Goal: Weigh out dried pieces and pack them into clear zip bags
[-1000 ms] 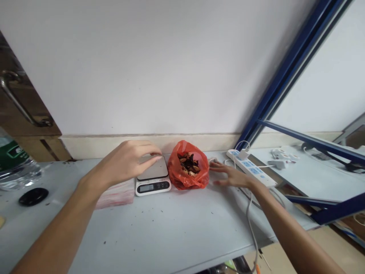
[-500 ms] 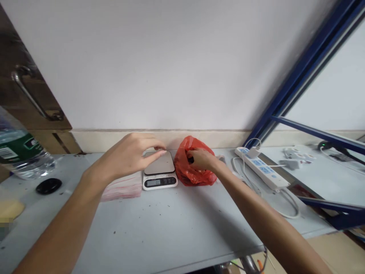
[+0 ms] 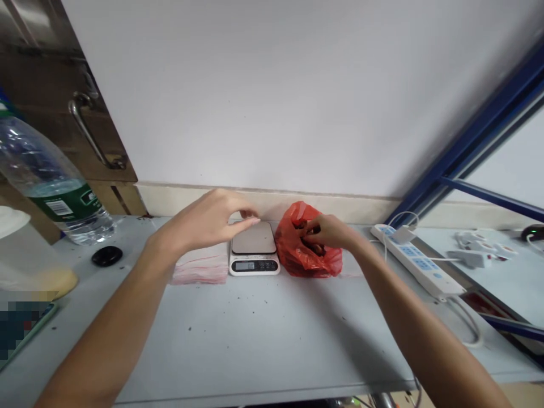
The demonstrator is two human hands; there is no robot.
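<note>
The crinkly red plastic bag (image 3: 293, 243) sits on the pale grey table (image 3: 238, 340), at the far side, just right of a small white scale with a flat, square grey top (image 3: 255, 241). Dark brown, dry-looking bits (image 3: 315, 248) show in the bag's mouth. The right hand (image 3: 335, 229) dips in there with bent fingers; I cannot tell if it has grabbed a bit. The left hand (image 3: 208, 218) hangs by the far left of the scale top, thumb and fingers curved. I see nothing in it, but cannot tell if the tips pinch something thin.

The bag is soft, so a tug from the right hand could tip it and spill bits. Its side is so close that it might lean on the scale and make the number wrong. A low left hand might press the top too.

Left of the scale lies a flat pile of thin see-through plastic with red lines (image 3: 202, 266). Farther left is a round black lid (image 3: 106, 256). To the right is a long white power strip (image 3: 425, 266).
</note>
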